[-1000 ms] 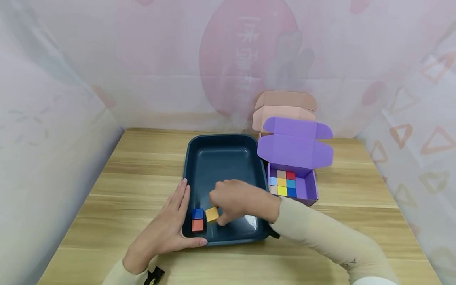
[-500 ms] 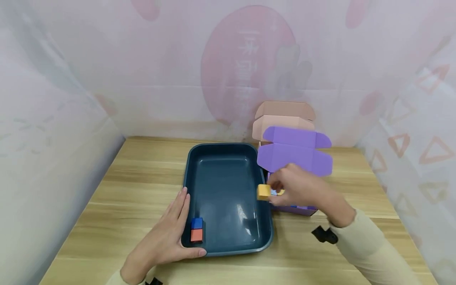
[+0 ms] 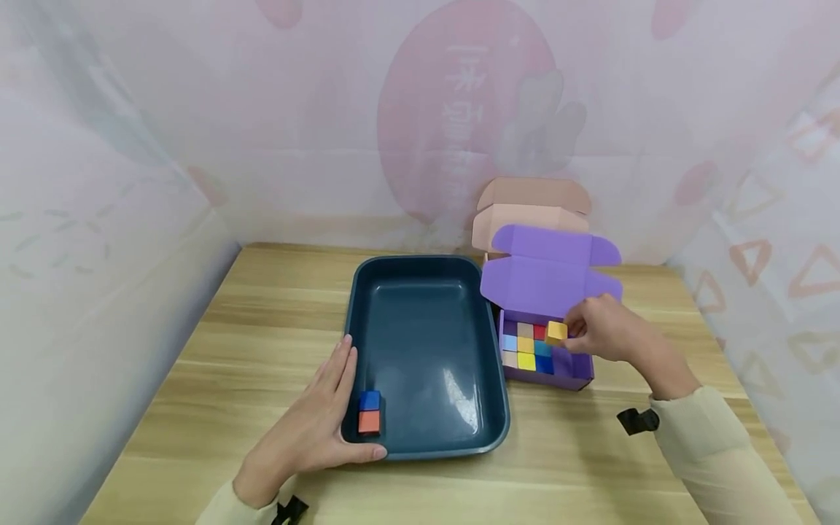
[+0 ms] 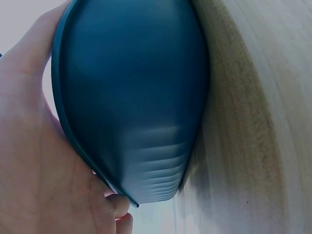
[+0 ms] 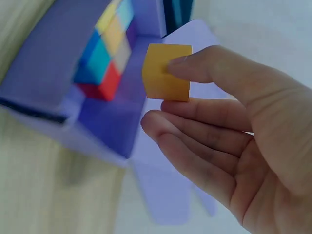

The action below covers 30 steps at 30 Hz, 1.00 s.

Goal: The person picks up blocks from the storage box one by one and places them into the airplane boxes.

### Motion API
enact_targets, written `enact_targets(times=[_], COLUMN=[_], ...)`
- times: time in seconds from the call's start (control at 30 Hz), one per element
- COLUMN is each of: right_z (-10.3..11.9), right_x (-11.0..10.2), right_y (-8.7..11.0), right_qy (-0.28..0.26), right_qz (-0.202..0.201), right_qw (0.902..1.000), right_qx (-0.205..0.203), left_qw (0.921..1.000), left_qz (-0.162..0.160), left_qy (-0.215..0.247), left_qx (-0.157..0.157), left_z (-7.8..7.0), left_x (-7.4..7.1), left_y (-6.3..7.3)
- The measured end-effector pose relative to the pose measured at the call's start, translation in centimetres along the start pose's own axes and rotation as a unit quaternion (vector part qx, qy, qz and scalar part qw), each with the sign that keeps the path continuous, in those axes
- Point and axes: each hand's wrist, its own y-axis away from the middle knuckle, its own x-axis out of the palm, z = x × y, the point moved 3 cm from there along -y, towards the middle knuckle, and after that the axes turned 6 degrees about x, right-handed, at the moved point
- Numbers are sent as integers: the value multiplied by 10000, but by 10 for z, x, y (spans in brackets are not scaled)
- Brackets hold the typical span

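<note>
My right hand (image 3: 607, 332) pinches an orange-yellow cube block (image 3: 556, 333) between thumb and fingertips, over the right part of the purple box (image 3: 567, 380). In the right wrist view the block (image 5: 166, 73) is in the air above the box's interior, thumb on one face. Several coloured blocks fill the box's left side, among them a red block (image 5: 101, 87) and a teal block (image 3: 542, 348). My left hand (image 3: 315, 419) rests with straight fingers along the left rim of the dark blue tray (image 3: 426, 313), thumb at its front rim. Inside, a blue block (image 3: 370, 400) touches an orange-red block (image 3: 369, 422).
The purple box's lid (image 3: 547, 281) stands raised behind it. Further back is a beige box with its lid (image 3: 533, 211) up. Tray and boxes stand side by side on a wooden table (image 3: 262, 328), with printed cloth walls (image 3: 315, 109) around it.
My right hand has carried the yellow cube block from the tray's front left, rightward across the rim, to above the purple box. My left hand has stayed at the tray's corner.
</note>
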Motion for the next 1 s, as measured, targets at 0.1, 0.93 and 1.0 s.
enact_targets(times=[0.1, 0.93, 1.0], right_z=[-11, 5, 7], right_x=[5, 41, 43], right_y=[-2, -36, -35], right_qy=[124, 1075, 898], right_qz=[31, 115, 32], right_qw=[9996, 9849, 9843], right_qx=[235, 1354, 1522], left_qw=[10000, 9996, 9997], left_qz=[50, 83, 81], left_qy=[-11, -39, -41], left_qx=[17, -253, -248], left_z=[1, 6, 5], left_x=[-1, -7, -7], left_y=[-1, 13, 12])
